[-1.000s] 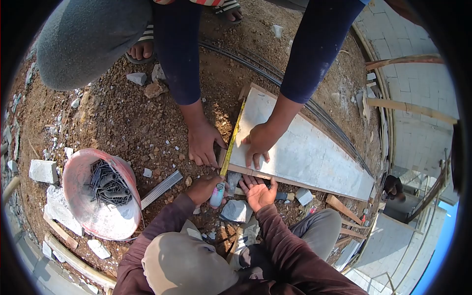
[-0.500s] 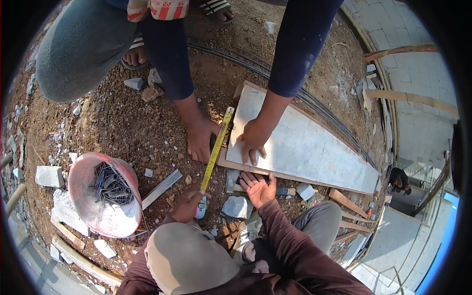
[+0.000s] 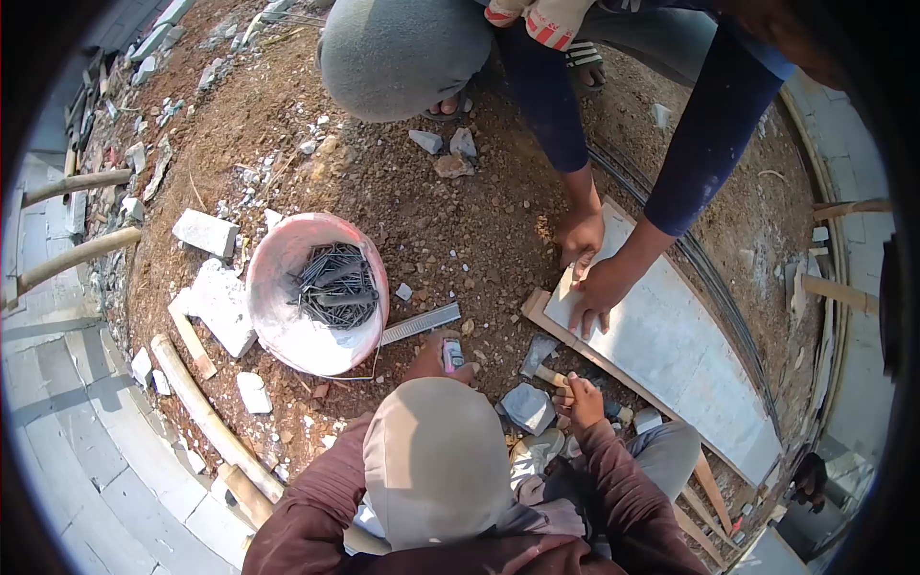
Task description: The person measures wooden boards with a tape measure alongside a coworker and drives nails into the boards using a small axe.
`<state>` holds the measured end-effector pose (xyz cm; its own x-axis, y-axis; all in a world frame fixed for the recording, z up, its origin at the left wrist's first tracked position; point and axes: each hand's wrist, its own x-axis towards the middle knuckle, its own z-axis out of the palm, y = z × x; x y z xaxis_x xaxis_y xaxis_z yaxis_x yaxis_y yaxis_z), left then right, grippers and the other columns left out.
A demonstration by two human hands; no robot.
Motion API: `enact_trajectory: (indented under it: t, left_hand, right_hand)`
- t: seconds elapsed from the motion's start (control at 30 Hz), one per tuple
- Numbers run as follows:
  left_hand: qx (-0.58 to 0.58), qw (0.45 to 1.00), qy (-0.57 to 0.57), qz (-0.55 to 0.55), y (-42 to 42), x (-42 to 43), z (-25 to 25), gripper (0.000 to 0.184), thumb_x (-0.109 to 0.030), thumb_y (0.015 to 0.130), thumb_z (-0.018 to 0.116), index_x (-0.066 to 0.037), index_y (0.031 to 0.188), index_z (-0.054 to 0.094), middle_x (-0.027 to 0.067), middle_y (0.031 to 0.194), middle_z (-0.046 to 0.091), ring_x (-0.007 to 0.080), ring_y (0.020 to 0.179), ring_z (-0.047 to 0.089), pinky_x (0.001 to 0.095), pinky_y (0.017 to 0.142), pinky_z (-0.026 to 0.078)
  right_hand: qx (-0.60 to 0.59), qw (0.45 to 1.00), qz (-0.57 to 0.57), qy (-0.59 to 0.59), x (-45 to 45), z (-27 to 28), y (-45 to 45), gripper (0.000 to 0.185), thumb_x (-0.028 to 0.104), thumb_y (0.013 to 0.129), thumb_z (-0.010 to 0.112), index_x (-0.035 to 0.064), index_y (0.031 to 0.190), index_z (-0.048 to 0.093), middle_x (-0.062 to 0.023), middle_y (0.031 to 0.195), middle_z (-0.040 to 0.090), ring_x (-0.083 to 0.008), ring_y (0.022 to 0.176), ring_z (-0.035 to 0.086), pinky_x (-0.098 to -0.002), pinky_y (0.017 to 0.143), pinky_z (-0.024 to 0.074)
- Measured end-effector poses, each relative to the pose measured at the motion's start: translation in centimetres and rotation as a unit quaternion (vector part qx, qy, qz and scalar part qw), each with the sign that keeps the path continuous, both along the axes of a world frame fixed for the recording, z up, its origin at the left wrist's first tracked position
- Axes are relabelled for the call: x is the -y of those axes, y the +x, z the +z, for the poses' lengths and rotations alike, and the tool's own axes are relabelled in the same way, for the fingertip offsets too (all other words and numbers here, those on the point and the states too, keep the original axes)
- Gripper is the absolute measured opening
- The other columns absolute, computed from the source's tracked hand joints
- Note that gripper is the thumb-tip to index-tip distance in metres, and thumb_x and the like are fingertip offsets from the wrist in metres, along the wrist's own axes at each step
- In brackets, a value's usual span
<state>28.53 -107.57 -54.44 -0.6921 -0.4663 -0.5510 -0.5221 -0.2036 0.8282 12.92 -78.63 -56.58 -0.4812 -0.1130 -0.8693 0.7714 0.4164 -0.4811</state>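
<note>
A long, tapering board (image 3: 671,350) with a pale face and wooden edges lies on the soil. My left hand (image 3: 606,287) presses on its near end, fingers spread. Close beside it, my right hand (image 3: 582,233) has its fingers drawn together at the board's edge; what they hold, if anything, is hidden. Opposite me, a person in a beige cap (image 3: 436,450) and maroon sleeves holds a tape measure (image 3: 452,355) in one hand. The person's other hand (image 3: 581,407) grips the wooden handle of a hammer (image 3: 540,355) by the board's side.
A pinkish bucket (image 3: 264,321) holds many nails (image 3: 335,287). A perforated metal strip (image 3: 422,323) leans out beside it. Dark rods (image 3: 717,278) run along the board's far side. Stone blocks (image 3: 206,233), a stone (image 3: 527,407), bamboo poles (image 3: 206,412) and rubble lie about.
The yellow tape blade beside the board's end no longer shows. The other person's hand has closed round the hammer handle. My right hand has moved to the board, beside my left; the view has shifted.
</note>
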Motion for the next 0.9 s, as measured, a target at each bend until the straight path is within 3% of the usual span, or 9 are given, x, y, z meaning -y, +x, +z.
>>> enact_trajectory:
  t: [0.07, 0.17, 0.2, 0.43, 0.57, 0.67, 0.77, 0.83, 0.9]
  left_hand:
    - [0.007, 0.989, -0.145, -0.015, -3.0, 1.4, 0.2, 0.061, -0.026, 0.08, 0.079, -0.004, 0.129, 0.05, 0.0171, 0.103, 0.061, 0.032, 0.095, 0.063, 0.0418, 0.082, 0.051]
    - [0.018, 0.941, -0.333, -0.062, -7.1, 4.2, -0.1, 0.065, -0.026, 0.078, 0.078, -0.005, 0.133, 0.049, 0.0228, 0.126, 0.053, 0.0379, 0.111, 0.056, 0.046, 0.095, 0.047]
    - [0.025, 0.934, -0.352, -0.06, -8.2, 4.8, -0.7, 0.069, -0.025, 0.077, 0.079, -0.004, 0.135, 0.048, 0.0233, 0.13, 0.05, 0.0393, 0.114, 0.053, 0.0465, 0.098, 0.045]
    - [-0.007, 0.871, -0.488, -0.058, -7.3, 4.9, -1.9, 0.078, -0.024, 0.08, 0.076, -0.006, 0.146, 0.039, 0.0278, 0.144, 0.036, 0.0459, 0.132, 0.039, 0.0505, 0.109, 0.036]
    - [-0.022, 0.985, -0.13, -0.11, 1.7, 4.2, 2.8, 0.045, -0.023, 0.09, 0.069, -0.001, 0.128, 0.059, 0.0212, 0.12, 0.063, 0.0326, 0.115, 0.059, 0.0415, 0.099, 0.046]
    - [0.066, 0.992, -0.055, -0.093, 7.9, 5.8, 9.8, 0.026, -0.019, 0.093, 0.067, -0.001, 0.111, 0.068, 0.0139, 0.098, 0.071, 0.0202, 0.091, 0.068, 0.0322, 0.083, 0.052]
    - [0.066, 0.967, -0.245, -0.03, 10.6, 9.8, 10.9, 0.018, -0.016, 0.093, 0.065, 0.0, 0.099, 0.069, 0.0107, 0.087, 0.07, 0.0187, 0.077, 0.066, 0.0326, 0.072, 0.051]
    - [0.1, 0.939, -0.329, -0.028, 10.4, 13.3, 8.6, 0.018, -0.017, 0.091, 0.067, 0.0, 0.096, 0.069, 0.013, 0.083, 0.07, 0.0225, 0.074, 0.067, 0.0349, 0.07, 0.051]
    - [0.186, 0.891, -0.412, -0.048, 8.7, 15.8, 6.2, 0.02, -0.022, 0.087, 0.068, -0.003, 0.093, 0.072, 0.0193, 0.087, 0.07, 0.0369, 0.082, 0.067, 0.0427, 0.073, 0.053]
  right_hand:
    - [-0.28, 0.899, 0.322, 0.096, -0.3, 0.6, 0.9, 0.037, 0.019, 0.082, 0.077, 0.0018, 0.109, 0.058, -0.0111, 0.095, 0.066, -0.0265, 0.084, 0.065, -0.0383, 0.074, 0.0515]
    - [-0.47, 0.724, 0.476, 0.17, 1.3, 1.9, 0.8, 0.043, 0.013, 0.075, 0.077, 0.0038, 0.113, 0.058, -0.0139, 0.107, 0.06, -0.0341, 0.1, 0.058, -0.0437, 0.086, 0.0483]
    - [-0.419, 0.745, 0.48, 0.2, 1.6, 1.6, 0.9, 0.041, 0.014, 0.074, 0.075, 0.0074, 0.111, 0.059, -0.0144, 0.112, 0.054, -0.0367, 0.108, 0.051, -0.0465, 0.093, 0.044]
    - [-0.348, 0.622, 0.641, 0.286, 1.5, -0.7, -1.5, 0.027, 0.025, 0.08, 0.066, 0.0109, 0.102, 0.06, -0.0125, 0.106, 0.057, -0.0325, 0.107, 0.054, -0.0487, 0.093, 0.0403]
    - [-0.393, 0.563, 0.675, 0.271, 1.5, -0.4, -1.9, 0.032, 0.028, 0.08, 0.066, 0.0093, 0.104, 0.056, -0.0136, 0.102, 0.057, -0.032, 0.105, 0.055, -0.0469, 0.093, 0.0393]
    - [-0.214, 0.68, 0.649, 0.266, 3.9, 2.8, -2.7, 0.042, 0.033, 0.08, 0.068, 0.0048, 0.107, 0.054, -0.0209, 0.113, 0.061, -0.0395, 0.108, 0.06, -0.0492, 0.094, 0.0468]
    - [-0.178, 0.699, 0.644, 0.255, 3.6, 3.9, -2.7, 0.046, 0.035, 0.081, 0.07, 0.0047, 0.112, 0.056, -0.0242, 0.117, 0.063, -0.0425, 0.11, 0.061, -0.0497, 0.094, 0.0498]
    - [-0.193, 0.695, 0.65, 0.241, 3.3, 3.7, -3.0, 0.046, 0.036, 0.081, 0.07, 0.0061, 0.115, 0.058, -0.0244, 0.117, 0.064, -0.0425, 0.111, 0.061, -0.0493, 0.094, 0.0507]
    - [-0.193, 0.694, 0.653, 0.234, 2.6, 2.9, -3.1, 0.046, 0.036, 0.081, 0.07, 0.0087, 0.117, 0.061, -0.0233, 0.115, 0.064, -0.0414, 0.109, 0.062, -0.0485, 0.093, 0.0509]
